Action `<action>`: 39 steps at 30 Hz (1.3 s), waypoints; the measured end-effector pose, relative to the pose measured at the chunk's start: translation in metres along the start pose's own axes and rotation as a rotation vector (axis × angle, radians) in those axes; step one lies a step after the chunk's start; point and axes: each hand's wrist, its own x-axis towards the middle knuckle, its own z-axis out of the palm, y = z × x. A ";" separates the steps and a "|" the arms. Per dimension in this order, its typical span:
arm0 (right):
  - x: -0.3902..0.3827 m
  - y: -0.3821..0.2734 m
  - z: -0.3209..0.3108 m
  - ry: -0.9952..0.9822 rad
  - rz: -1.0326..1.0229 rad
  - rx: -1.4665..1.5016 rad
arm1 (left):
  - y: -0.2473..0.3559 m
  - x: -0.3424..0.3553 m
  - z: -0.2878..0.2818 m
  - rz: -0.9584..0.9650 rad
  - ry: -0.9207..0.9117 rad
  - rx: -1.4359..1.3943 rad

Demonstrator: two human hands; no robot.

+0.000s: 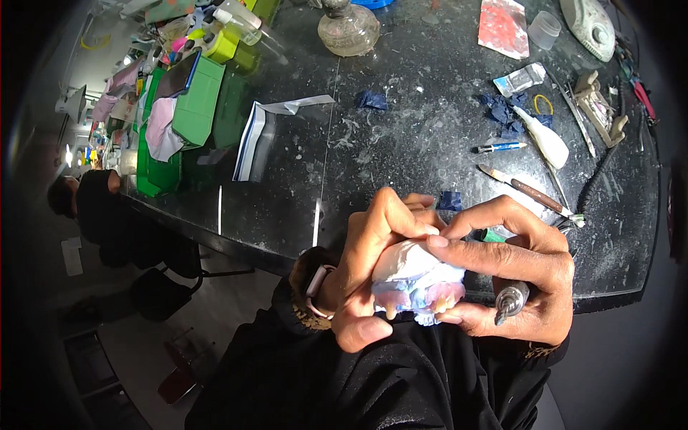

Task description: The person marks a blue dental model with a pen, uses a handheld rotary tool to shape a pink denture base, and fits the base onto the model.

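Observation:
A dental cast [410, 264], white plaster above and blue below, is held between both hands near my chest. Pink gum-coloured material and a few tooth-coloured pieces run along its lower edge. My left hand [362, 251] grips its left side, thumb low and fingers curled over the top. From the right, my right hand [534, 261] pinches it, with fingertips on top and another digit at the lower edge. A rotary handpiece [512, 299] with a fluted bur is also tucked in my right hand, its tip pointing down and away from the cast.
On the dark dusty bench [401, 143] lie a wax knife [534, 195], a blue pencil [499, 147], a white squeeze bottle [546, 140] and dark blue wax scraps [372, 99]. Folded paper [251, 143], green bins [199, 100] and a glass burner [348, 30] stand farther off. Someone sits at left.

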 end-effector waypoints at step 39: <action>0.001 0.004 -0.009 -0.058 0.049 0.137 | 0.006 0.008 0.005 0.001 -0.022 0.001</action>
